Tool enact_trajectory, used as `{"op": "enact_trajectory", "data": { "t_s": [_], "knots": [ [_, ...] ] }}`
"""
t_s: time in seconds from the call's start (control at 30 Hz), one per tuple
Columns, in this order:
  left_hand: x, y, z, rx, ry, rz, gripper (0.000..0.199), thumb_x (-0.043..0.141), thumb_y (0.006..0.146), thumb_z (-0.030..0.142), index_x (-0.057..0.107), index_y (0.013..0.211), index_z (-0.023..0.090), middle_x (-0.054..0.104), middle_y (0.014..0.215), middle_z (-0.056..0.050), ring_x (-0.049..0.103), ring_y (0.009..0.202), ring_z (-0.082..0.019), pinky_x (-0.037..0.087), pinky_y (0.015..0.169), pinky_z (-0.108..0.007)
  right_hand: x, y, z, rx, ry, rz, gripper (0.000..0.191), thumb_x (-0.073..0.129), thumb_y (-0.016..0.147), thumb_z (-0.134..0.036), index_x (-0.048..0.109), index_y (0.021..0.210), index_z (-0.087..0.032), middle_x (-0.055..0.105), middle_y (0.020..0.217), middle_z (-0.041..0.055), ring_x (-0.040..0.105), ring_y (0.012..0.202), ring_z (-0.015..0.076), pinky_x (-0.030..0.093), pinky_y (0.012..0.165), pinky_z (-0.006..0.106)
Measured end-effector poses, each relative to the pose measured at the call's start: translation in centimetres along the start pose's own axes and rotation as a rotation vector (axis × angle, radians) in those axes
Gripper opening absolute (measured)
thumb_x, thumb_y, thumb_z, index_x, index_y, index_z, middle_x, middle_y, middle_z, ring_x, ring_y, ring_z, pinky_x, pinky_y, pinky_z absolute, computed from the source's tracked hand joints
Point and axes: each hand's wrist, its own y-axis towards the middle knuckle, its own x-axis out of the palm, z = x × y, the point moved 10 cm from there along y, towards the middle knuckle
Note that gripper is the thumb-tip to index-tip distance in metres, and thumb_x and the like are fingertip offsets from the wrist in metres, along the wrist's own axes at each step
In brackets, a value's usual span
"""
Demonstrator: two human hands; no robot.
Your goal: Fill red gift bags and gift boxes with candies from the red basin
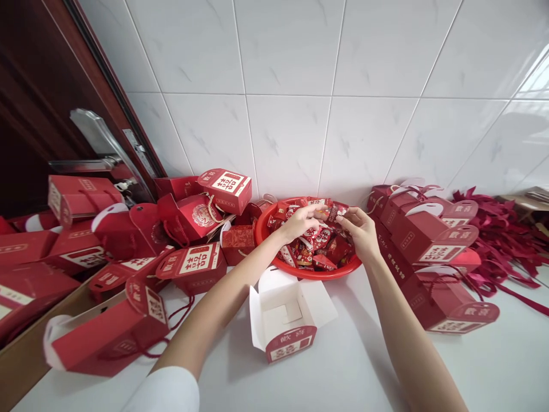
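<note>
A red plastic basin (317, 276) holds many small red wrapped packets (322, 240). Over its back middle is my left hand (301, 223), its fingers apart above the packets. My right hand (359, 230) reaches in at the basin's right side, with thumb and fingers closed on a red packet (335, 213). In front of the basin a red and white box (290, 345) stands with its flaps spread, showing a bare white inside.
Red gift boxes (195, 269) with rope handles crowd the left side, some in a cardboard carton (30, 366). More boxes (444, 297) line the right, beside dark red ribbons (501, 240). A tiled wall (287, 137) stands behind, a door handle (103, 137) at left.
</note>
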Motion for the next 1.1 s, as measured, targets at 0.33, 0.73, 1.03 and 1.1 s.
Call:
{"op": "enact_trajectory", "data": {
  "t_s": [0.33, 0.73, 1.03, 1.1],
  "knots": [
    [-1.5, -3.0, 1.8, 0.122, 0.501, 0.166, 0.045, 0.069, 0.084, 0.031, 0.067, 0.127, 0.017, 0.070, 0.128, -0.011, 0.065, 0.118, -0.027, 0.047, 0.108, -0.039, 0.1, -0.4, -0.5, -0.008, -0.014, -0.028, 0.028, 0.086, 0.064, -0.035, 0.069, 0.084, -0.024, 0.075, 0.087, -0.0002, 0.068, 0.070, 0.0165, 0.054, 0.066, 0.029],
    [-2.1, -3.6, 3.4, 0.317, 0.492, 0.248, 0.039, 0.075, 0.079, 0.019, 0.070, 0.118, 0.021, 0.072, 0.123, -0.008, 0.065, 0.117, -0.024, 0.049, 0.106, -0.039, 2.4, -1.2, -0.6, -0.023, -0.007, -0.091, 0.036, 0.092, 0.061, -0.034, 0.076, 0.092, -0.024, 0.076, 0.105, 0.0035, 0.069, 0.087, 0.0180, 0.057, 0.079, 0.032],
    [-3.7, -3.8, 3.1, 0.333, 0.259, 0.369, 0.020, 0.067, 0.082, 0.017, 0.075, 0.100, 0.019, 0.073, 0.112, -0.008, 0.066, 0.111, -0.024, 0.057, 0.091, -0.036, 4.2, -1.7, 1.0, 0.093, 0.027, -0.154, 0.048, 0.094, 0.057, -0.033, 0.076, 0.100, -0.023, 0.078, 0.098, 0.0030, 0.071, 0.090, 0.0199, 0.058, 0.083, 0.033],
    [-3.6, -3.7, 2.9, 0.341, 0.232, 0.347, 0.023, 0.064, 0.082, 0.014, 0.075, 0.102, 0.020, 0.073, 0.114, -0.008, 0.066, 0.113, -0.024, 0.057, 0.094, -0.036, 4.3, -1.7, 1.5, 0.129, 0.031, -0.174, 0.046, 0.094, 0.057, -0.034, 0.076, 0.098, -0.022, 0.079, 0.098, 0.0037, 0.072, 0.091, 0.0211, 0.058, 0.084, 0.035]
  ]
}}
